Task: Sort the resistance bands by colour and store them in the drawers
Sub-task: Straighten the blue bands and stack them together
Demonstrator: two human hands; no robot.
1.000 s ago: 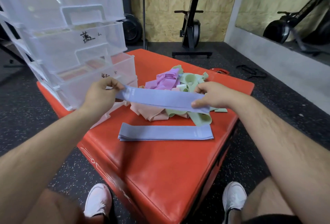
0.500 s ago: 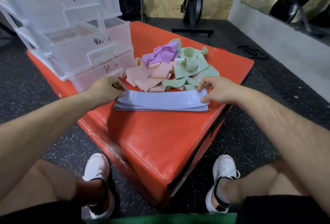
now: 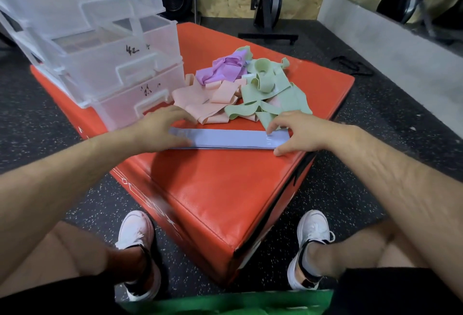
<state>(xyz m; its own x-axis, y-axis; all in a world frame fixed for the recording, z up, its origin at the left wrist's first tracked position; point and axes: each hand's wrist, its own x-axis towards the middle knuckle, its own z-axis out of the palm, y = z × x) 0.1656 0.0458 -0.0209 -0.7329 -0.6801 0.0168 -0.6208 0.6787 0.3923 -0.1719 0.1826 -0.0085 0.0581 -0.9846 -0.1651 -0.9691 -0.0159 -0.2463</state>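
Neatly, the blue resistance bands [image 3: 228,139] lay stacked on the red plyo box [image 3: 220,189] beside the drawers [image 3: 105,64]. The left hand [image 3: 160,129] and right hand [image 3: 298,131] pressed their ends, fingers loosely spread, gripping nothing.

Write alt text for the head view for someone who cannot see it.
A left hand and right hand rest on the ends of a flat stack of blue bands on a red padded box. Behind lie pink bands, green bands and purple bands; clear drawers stand at left.
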